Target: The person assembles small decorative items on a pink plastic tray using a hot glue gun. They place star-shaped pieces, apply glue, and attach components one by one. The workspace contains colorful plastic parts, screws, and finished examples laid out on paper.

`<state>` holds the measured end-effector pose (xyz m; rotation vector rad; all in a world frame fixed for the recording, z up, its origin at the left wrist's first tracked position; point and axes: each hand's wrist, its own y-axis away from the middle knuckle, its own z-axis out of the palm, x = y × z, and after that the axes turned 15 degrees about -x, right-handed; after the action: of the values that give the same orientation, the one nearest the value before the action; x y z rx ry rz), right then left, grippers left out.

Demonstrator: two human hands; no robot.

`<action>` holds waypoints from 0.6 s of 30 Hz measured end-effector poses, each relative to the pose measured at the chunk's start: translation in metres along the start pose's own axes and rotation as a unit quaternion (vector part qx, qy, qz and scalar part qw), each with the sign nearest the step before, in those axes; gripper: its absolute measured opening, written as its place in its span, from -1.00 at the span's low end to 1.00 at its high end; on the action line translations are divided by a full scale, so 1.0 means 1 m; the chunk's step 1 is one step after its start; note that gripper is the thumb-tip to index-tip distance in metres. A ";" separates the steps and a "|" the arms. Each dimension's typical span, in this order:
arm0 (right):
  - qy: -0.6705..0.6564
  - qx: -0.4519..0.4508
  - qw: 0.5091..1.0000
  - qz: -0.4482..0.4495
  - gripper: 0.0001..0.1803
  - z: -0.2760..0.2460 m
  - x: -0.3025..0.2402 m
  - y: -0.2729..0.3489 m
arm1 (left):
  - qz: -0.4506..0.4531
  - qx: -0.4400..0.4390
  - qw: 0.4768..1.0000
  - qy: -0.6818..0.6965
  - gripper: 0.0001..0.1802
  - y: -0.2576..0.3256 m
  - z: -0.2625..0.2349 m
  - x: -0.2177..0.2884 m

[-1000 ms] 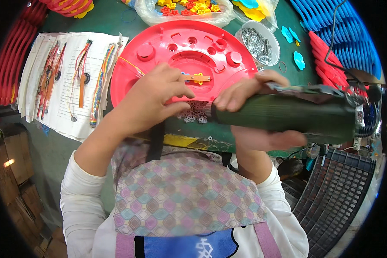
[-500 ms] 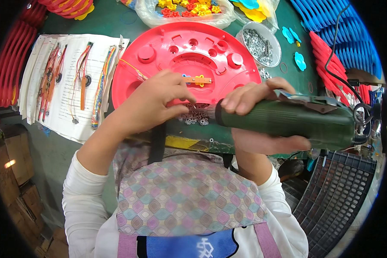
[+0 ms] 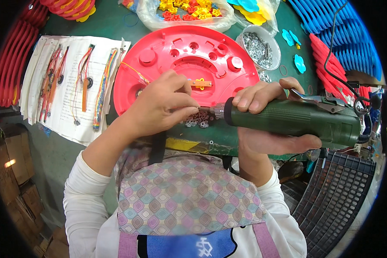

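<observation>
Green workbench (image 3: pixel 116 30) under my hands, pretty cluttered as usual; right past my knuckles sits the big red plastic disc (image 3: pixel 180 56), face up with its little round holes and a small orange piece near the middle. My right hand (image 3: pixel 266 116) is wrapped tight around the green electric screwdriver (image 3: pixel 296 118), fingers over the top and thumb underneath, with the tool lying sideways and its metal tip pointing toward my left hand (image 3: pixel 159 107); that hand is pinched shut at the tip, thumb and forefinger pressed together right where the bit ends, though I can't tell what's between them, too small. Just below the pinch there's a small heap of reddish washers (image 3: pixel 198 118) on the bench edge; out beyond my right hand is a round tub of screws (image 3: pixel 260 45); off to the left of my left hand are sheets of paper (image 3: pixel 69 86) with bundles of coloured wires laid on them.
</observation>
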<state>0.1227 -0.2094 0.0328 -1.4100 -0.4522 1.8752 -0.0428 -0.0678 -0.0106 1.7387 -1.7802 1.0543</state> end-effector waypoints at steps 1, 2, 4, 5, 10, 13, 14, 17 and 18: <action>-0.007 0.001 1.000 -0.008 0.39 0.001 0.001 -0.002 | 0.001 0.006 1.000 -0.010 -0.87 0.000 0.000 -0.001; -0.010 -0.004 1.000 -0.014 0.39 0.001 0.003 -0.004 | 0.003 0.013 1.000 -0.020 -0.87 0.000 -0.001 -0.002; -0.018 -0.016 0.999 -0.024 0.39 0.002 0.006 -0.008 | 0.010 0.024 0.999 -0.038 -0.85 -0.001 -0.005 -0.002; -0.024 -0.022 0.999 -0.028 0.39 0.003 0.008 -0.010 | 0.016 0.030 0.998 -0.047 -0.83 -0.002 -0.007 -0.002; -0.006 -0.084 0.996 -0.029 0.34 0.001 0.025 -0.026 | -0.007 0.072 0.993 -0.097 -0.73 -0.008 -0.012 -0.007; 0.040 -0.092 0.994 0.044 0.30 -0.004 0.042 -0.026 | -0.081 0.079 0.983 -0.146 -0.67 -0.012 -0.010 -0.013; 0.059 -0.090 0.991 0.075 0.29 -0.005 0.046 -0.026 | -0.108 0.064 0.976 -0.179 -0.65 -0.011 -0.009 -0.019; 0.146 -0.038 0.977 0.149 0.28 0.016 0.053 -0.032 | -0.144 0.062 0.959 -0.236 -0.77 -0.015 -0.004 -0.020; 0.156 -0.041 0.975 0.156 0.27 0.018 0.055 -0.034 | -0.149 0.067 0.955 -0.248 -0.84 -0.017 -0.002 -0.019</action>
<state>0.1104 -0.1445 0.0244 -1.8816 -0.1592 1.8418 -0.0241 -0.0530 -0.0203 2.4308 -1.6580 0.6609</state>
